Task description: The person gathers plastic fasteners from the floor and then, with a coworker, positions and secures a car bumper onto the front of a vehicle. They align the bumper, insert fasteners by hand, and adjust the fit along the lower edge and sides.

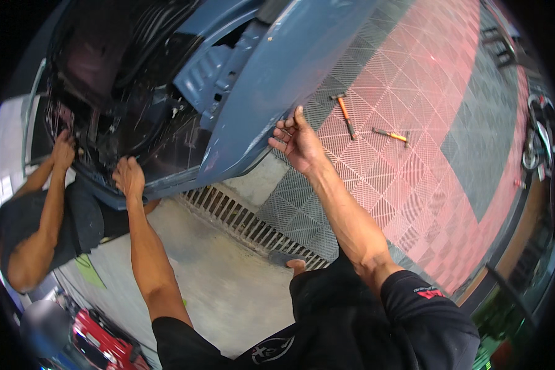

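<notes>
A blue car body panel (253, 105) runs along the side of a vehicle with an uncovered dark bay (172, 139). My left hand (129, 177) bends its fingers over the bay's near rim, holding it. At the panel's outer lower edge is my right hand (299, 145), palm up, fingers apart and loosely curved. Its fingertips are close to the panel; whether they touch it I cannot tell. Left of me, another person's hands (63, 151) reach to the far-left side of the bay, what they hold being too small to make out.
An orange-handled hammer (346, 117) and a yellow-and-black-handled hammer (390, 134) lie on the red and grey tiled floor (407, 179). A slotted drain grate (228, 219) crosses the floor below the car. A motorcycle (536, 135) stands at far right, a red car (102, 339) at lower left.
</notes>
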The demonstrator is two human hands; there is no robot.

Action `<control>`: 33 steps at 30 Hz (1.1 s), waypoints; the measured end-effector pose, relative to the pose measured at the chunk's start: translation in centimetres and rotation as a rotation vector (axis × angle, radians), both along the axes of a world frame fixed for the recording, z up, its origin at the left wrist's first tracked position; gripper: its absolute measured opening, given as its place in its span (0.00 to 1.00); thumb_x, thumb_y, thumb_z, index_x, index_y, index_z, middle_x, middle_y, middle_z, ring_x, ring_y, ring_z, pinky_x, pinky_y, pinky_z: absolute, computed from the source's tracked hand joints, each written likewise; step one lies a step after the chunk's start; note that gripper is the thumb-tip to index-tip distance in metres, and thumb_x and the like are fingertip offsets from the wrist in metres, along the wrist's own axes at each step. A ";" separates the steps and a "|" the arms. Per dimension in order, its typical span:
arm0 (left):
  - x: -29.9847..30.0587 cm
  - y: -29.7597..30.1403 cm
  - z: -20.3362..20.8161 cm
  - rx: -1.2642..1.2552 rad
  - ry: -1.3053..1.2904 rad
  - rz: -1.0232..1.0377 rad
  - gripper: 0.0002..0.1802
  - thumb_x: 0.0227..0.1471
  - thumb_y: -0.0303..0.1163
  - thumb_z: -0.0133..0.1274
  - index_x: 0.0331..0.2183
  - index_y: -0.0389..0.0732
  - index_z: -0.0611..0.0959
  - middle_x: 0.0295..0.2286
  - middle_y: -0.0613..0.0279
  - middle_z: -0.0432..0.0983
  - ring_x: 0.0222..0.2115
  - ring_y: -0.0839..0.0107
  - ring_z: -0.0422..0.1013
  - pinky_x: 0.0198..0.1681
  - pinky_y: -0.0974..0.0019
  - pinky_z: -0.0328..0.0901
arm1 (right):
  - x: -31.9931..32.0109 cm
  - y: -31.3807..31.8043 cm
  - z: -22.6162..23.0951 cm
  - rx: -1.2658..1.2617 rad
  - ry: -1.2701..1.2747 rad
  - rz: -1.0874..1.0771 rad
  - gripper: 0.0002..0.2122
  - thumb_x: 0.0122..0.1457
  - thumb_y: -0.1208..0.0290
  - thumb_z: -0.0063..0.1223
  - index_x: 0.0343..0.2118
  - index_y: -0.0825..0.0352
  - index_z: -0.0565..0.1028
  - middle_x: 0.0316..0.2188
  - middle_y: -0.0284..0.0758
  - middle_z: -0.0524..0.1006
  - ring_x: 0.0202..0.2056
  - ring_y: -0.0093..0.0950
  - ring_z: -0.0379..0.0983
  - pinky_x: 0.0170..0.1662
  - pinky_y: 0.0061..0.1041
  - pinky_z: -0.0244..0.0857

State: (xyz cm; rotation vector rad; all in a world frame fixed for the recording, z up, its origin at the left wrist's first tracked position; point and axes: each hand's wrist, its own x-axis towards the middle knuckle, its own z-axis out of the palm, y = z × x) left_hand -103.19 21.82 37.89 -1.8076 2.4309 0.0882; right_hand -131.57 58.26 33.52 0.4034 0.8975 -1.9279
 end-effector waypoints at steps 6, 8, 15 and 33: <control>1.4 -1.1 -0.3 0.111 0.067 0.027 0.35 0.62 0.55 0.33 0.63 0.47 0.69 0.65 0.56 0.59 0.67 0.47 0.46 0.67 0.37 0.43 | 3.8 0.0 4.1 0.364 0.384 -0.167 0.30 0.73 0.47 0.32 0.65 0.68 0.58 0.66 0.45 0.59 0.65 0.36 0.56 0.66 0.42 0.54; 1.4 -1.5 -0.2 0.117 0.070 0.018 0.35 0.62 0.56 0.33 0.63 0.47 0.68 0.65 0.57 0.58 0.67 0.47 0.45 0.67 0.36 0.43 | 4.6 -2.5 6.2 0.382 0.425 -0.170 0.34 0.72 0.45 0.29 0.67 0.72 0.48 0.69 0.47 0.48 0.68 0.37 0.43 0.69 0.38 0.41; 1.3 -2.1 0.3 0.172 0.023 0.016 0.37 0.63 0.57 0.32 0.64 0.46 0.66 0.66 0.56 0.56 0.67 0.45 0.45 0.67 0.37 0.42 | 6.0 -5.7 10.4 0.424 0.410 -0.073 0.42 0.71 0.42 0.22 0.70 0.78 0.33 0.73 0.54 0.30 0.74 0.44 0.23 0.74 0.37 0.24; 0.2 2.7 4.3 0.287 0.351 -0.058 0.34 0.66 0.42 0.42 0.63 0.27 0.63 0.62 0.35 0.58 0.64 0.44 0.55 0.67 0.52 0.49 | 6.3 -1.7 8.5 0.533 0.571 0.242 0.36 0.73 0.49 0.27 0.71 0.74 0.38 0.72 0.54 0.41 0.73 0.48 0.35 0.73 0.44 0.31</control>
